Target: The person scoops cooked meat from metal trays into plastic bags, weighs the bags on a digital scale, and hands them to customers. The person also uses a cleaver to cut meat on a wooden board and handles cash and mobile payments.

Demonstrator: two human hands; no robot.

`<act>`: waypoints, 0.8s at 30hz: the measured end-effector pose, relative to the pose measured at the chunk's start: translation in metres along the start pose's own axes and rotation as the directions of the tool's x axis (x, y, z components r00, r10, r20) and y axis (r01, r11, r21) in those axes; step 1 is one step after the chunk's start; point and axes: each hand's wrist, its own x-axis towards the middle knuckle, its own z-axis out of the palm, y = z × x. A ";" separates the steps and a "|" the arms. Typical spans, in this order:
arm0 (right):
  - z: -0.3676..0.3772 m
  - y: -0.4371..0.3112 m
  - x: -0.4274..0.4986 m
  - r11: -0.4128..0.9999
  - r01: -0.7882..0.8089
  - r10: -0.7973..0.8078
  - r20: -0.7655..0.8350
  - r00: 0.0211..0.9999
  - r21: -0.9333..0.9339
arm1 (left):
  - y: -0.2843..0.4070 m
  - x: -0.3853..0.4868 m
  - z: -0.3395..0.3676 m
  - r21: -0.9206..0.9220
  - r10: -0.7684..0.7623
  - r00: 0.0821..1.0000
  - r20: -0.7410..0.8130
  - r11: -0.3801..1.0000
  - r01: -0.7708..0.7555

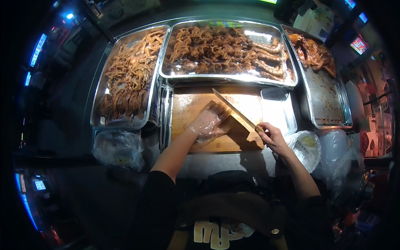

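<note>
My right hand (270,136) grips a cleaver (236,110) by its handle. The blade slants up and to the left over the wooden cutting board (184,97), seen nearly edge-on. My left hand (210,120), in a clear plastic glove, is over the middle of the board, beside the blade. Its fingers are blurred and partly in shadow, so whether anything lies under or between them is hidden. Dark shadows of the hands and blade fall on the board's right half.
Behind the board is a steel tray (231,76) of browned meat pieces and necks. A tray of poultry feet (134,65) stands left; roasted poultry (312,53) fills the right tray's far end. A shallow container (278,106) and plastic-lined bowl (304,150) sit right, a plastic bag (118,148) left.
</note>
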 end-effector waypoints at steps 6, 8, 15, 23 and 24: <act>0.012 0.006 0.003 0.993 -0.114 0.114 -0.006 0.994 0.012 | -0.004 0.006 -0.006 -0.035 -0.013 0.980 0.198 0.999 0.020; 0.017 0.009 0.002 0.992 -0.123 0.124 0.010 0.992 -0.010 | -0.006 -0.001 0.002 -0.085 -0.024 0.989 0.147 0.996 0.037; 0.057 0.027 -0.001 0.760 0.235 -0.307 -0.016 0.952 -0.606 | -0.010 -0.095 0.004 -0.146 0.022 0.998 0.067 0.989 -0.012; 0.106 0.022 -0.045 0.779 0.241 -0.472 -0.289 0.833 -0.579 | 0.015 -0.185 -0.039 -0.393 -0.096 0.966 -0.238 0.919 -0.006; 0.109 0.023 -0.063 0.853 0.193 -0.394 -0.353 0.849 -0.486 | 0.021 -0.193 -0.041 -0.444 -0.148 0.959 -0.242 0.895 0.026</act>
